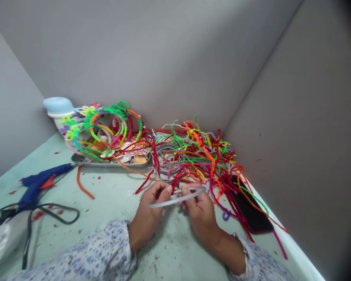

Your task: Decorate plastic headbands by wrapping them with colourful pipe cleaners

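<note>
A thin, pale grey-white band (172,201) curves across the fronts of my two hands, above the table. My left hand (153,205) is closed, its thumb and fingers pinching a short red fuzzy stem (173,187). Close beside it on the right, my right hand (197,207) is closed on the pale band, near the band's end. The fingertips of both hands are a small gap apart. Just behind them lies a heap of coloured pipe cleaners (201,152).
A metal tray (134,165) holds shells and fuzzy-wrapped rings at the back left. A blue glue gun (36,183) with a black cord lies left. A dark phone (253,210) lies right, partly under stems. A blue-lidded white container (58,109) stands behind.
</note>
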Tool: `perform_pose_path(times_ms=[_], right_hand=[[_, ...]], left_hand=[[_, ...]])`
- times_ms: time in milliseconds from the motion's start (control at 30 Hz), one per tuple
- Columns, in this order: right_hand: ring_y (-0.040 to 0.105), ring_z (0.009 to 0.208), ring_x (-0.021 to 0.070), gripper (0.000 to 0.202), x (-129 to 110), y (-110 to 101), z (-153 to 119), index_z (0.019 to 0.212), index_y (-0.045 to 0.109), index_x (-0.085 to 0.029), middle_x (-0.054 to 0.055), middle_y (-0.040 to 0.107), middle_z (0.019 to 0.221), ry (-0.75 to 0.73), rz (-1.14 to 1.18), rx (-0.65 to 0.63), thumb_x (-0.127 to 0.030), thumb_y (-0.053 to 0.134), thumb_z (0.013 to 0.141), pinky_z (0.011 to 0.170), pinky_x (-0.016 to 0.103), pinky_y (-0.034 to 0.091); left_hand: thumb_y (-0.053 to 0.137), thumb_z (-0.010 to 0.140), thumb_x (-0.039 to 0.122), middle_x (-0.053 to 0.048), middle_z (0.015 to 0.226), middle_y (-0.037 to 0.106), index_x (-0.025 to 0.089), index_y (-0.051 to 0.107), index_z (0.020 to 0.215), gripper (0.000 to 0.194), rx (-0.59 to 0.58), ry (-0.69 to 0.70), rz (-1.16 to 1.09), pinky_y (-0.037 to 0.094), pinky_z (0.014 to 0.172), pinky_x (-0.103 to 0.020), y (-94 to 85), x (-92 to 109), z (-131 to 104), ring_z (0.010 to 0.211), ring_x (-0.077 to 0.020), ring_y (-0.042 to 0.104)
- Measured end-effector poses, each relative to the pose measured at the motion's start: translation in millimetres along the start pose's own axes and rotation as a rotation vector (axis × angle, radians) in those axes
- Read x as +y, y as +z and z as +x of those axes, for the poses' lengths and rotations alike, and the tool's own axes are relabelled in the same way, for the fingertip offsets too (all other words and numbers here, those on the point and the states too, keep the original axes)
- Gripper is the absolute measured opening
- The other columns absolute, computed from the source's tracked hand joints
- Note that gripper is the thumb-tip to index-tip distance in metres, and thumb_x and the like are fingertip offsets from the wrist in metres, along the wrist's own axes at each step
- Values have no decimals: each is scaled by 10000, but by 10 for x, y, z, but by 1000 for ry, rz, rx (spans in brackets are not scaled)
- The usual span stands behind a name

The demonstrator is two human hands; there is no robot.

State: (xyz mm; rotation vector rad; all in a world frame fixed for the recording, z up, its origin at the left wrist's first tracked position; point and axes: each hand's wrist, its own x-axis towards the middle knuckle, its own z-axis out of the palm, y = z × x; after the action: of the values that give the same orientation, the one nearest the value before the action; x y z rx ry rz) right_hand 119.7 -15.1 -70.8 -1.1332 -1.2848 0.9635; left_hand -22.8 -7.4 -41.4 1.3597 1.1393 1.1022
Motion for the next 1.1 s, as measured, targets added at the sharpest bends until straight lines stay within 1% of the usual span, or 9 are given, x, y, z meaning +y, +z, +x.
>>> perform_pose_path(times_ms=[100,167,267,367,467,667,767,967,1100], right_hand=[[526,525,107,153,-10,7,7,849,550,-195,-11,583,659,24,54,24,-340,520,886,465,200,422],[544,540,115,166,-18,12,16,850,559,-189,1,595,678,31,79,46,-351,534,878,472,209,434],[581,582,128,164,-23,17,27,849,568,-185,12,611,699,19,79,72,-347,548,872,508,220,458],[587,588,123,155,-12,15,25,836,565,-191,7,608,703,-11,73,71,-338,541,879,520,220,467],[593,588,119,145,2,9,9,837,567,-198,1,611,697,-44,62,85,-332,538,883,527,219,477],[616,615,125,97,-16,-7,-49,918,575,-215,10,637,742,-125,46,101,-298,534,889,541,228,490],[616,620,122,87,-17,-10,-65,954,572,-228,9,633,760,-156,66,99,-276,527,896,540,230,494],[615,623,120,83,-2,-17,-67,964,573,-235,7,618,770,-209,50,85,-243,511,909,530,232,492],[617,631,125,86,7,-14,-73,970,575,-232,11,621,776,-214,53,84,-236,518,905,528,235,493]], left_hand=[[507,872,286,9,812,563,198,547,907,103,41,73,39,403,666,-235,3,-15,-22,741,-134,510],[522,862,243,1,858,567,206,540,950,97,43,150,98,419,707,-249,2,-28,-34,781,-139,528],[534,852,200,-7,859,562,202,557,927,78,28,262,208,429,725,-259,-4,-37,-48,793,-143,539],[555,841,180,-20,865,579,192,597,902,75,35,332,285,438,730,-266,-8,-31,-51,813,-151,550],[564,838,163,-29,873,600,191,638,904,103,54,389,311,447,739,-269,-14,-24,-43,828,-153,561],[602,821,136,-35,875,622,197,681,930,148,88,504,313,466,740,-259,-40,-34,-27,838,-146,581],[618,811,130,-34,870,628,205,693,930,159,106,528,318,473,741,-254,-46,-37,-23,829,-142,589],[624,805,126,-39,859,635,204,704,912,155,99,526,315,481,728,-262,-44,-30,-11,818,-148,595],[621,806,128,-44,853,633,195,708,903,147,96,511,303,485,721,-262,-43,-23,-10,811,-149,596]])
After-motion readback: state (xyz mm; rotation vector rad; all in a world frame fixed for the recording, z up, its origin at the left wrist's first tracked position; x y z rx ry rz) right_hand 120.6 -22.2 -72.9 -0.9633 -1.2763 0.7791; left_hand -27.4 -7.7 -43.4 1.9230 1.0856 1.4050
